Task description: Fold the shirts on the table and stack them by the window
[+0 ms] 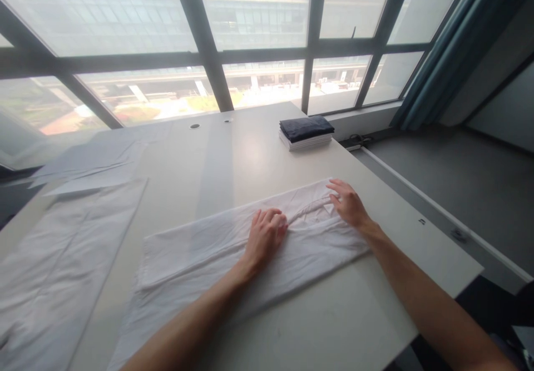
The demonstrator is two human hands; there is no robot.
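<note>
A white garment [200, 260] lies folded into a long strip across the near part of a pale table [233, 154]. My left hand [265, 236] rests on its middle with the fingers curled, pinching a ridge of the cloth. My right hand [348, 203] lies flat on the garment's right end, fingers stretched out, close to the collar part.
A stack of folded clothes [306, 132], dark on top and white below, sits at the table's far right. More white cloth [54, 271] is spread over the left side, with grey sheets [87, 162] behind it. Windows run along the back; the table's right edge drops to a grey floor.
</note>
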